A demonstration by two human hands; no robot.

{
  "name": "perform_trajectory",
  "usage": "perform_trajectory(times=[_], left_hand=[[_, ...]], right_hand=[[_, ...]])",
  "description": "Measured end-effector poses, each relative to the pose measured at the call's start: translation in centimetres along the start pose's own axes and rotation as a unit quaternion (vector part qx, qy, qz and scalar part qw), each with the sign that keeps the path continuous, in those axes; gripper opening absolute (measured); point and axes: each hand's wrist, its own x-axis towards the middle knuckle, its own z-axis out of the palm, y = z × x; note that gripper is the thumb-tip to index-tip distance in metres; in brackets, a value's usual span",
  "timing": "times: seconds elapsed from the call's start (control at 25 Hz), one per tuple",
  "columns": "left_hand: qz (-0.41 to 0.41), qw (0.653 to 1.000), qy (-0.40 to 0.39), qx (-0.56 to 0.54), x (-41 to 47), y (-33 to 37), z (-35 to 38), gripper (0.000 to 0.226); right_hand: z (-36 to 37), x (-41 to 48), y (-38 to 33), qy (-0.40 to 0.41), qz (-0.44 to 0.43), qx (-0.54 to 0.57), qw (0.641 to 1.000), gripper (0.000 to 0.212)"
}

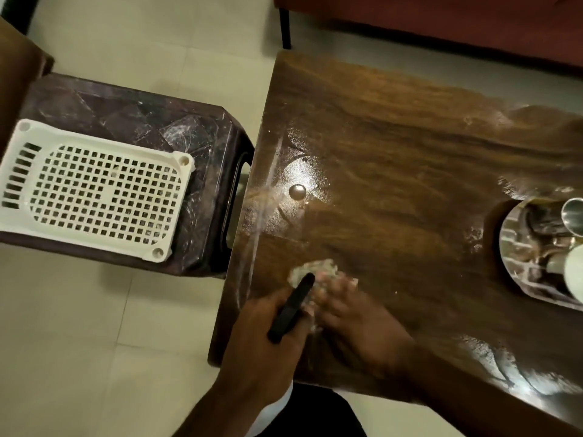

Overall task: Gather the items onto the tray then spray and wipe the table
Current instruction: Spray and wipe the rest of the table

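My right hand (350,307) lies blurred over a crumpled white cloth (310,270) and presses it onto the glossy wooden table (394,159) near the front left corner. Right beside it, my left hand (268,329) grips a slim black object (291,307) that points toward the cloth. A round steel tray (512,244) at the table's right edge carries a steel tumbler (572,216) and a white cup (574,274). Wet streaks and a bright light reflection (297,191) show on the table's left part.
Left of the table stands a dark plastic stool (202,137), with a white perforated basket (94,187) on it. Pale floor tiles (142,42) surround both. A red-brown piece of furniture with a black leg (285,26) runs along the far side.
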Motion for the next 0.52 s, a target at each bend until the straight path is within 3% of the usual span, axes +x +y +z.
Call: perform_trajectory(times=[0.08,0.12,0.16,0.24,0.32,0.36,0.4,0.44,0.52], left_hand=[[0.003,1.0,-0.001,0.016,-1.7,-0.8,0.4,0.018],[-0.002,1.0,-0.002,0.019,-2.5,-1.0,0.7,0.024],[0.003,1.0,0.001,0.018,-3.3,-1.5,1.1,0.018],[0.008,1.0,0.017,0.0,-4.9,-1.8,1.7,0.017],[-0.008,0.999,0.048,-0.01,-6.2,-2.2,2.2,0.016],[-0.024,0.998,0.048,-0.014,-6.8,-2.2,2.4,0.015],[-0.037,0.998,0.046,-0.014,-7.4,-2.3,2.6,0.014],[-0.05,0.998,0.046,-0.01,-8.2,-2.5,2.8,0.014],[-0.056,0.997,0.058,-0.002,-9.5,-2.9,3.1,0.017]], right_hand=[[-0.5,-2.6,1.1,-0.099,-0.168,-0.04,0.98,0.06],[-0.9,-3.2,2.5,-0.109,-0.183,-0.072,0.974,0.061],[-1.4,-3.5,3.8,-0.099,-0.135,-0.077,0.983,0.059],[-2.3,-3.3,5.3,0.017,0.082,-0.017,0.996,0.059],[-2.0,-2.4,3.5,0.155,0.33,0.069,0.929,0.062],[-1.1,-2.0,1.3,0.187,0.405,0.096,0.89,0.063],[0.3,-2.0,-1.3,0.184,0.429,0.105,0.878,0.065],[1.8,-2.6,-3.9,0.155,0.39,0.091,0.903,0.065],[4.4,-6.4,-7.7,0.051,0.181,0.028,0.982,0.067]])
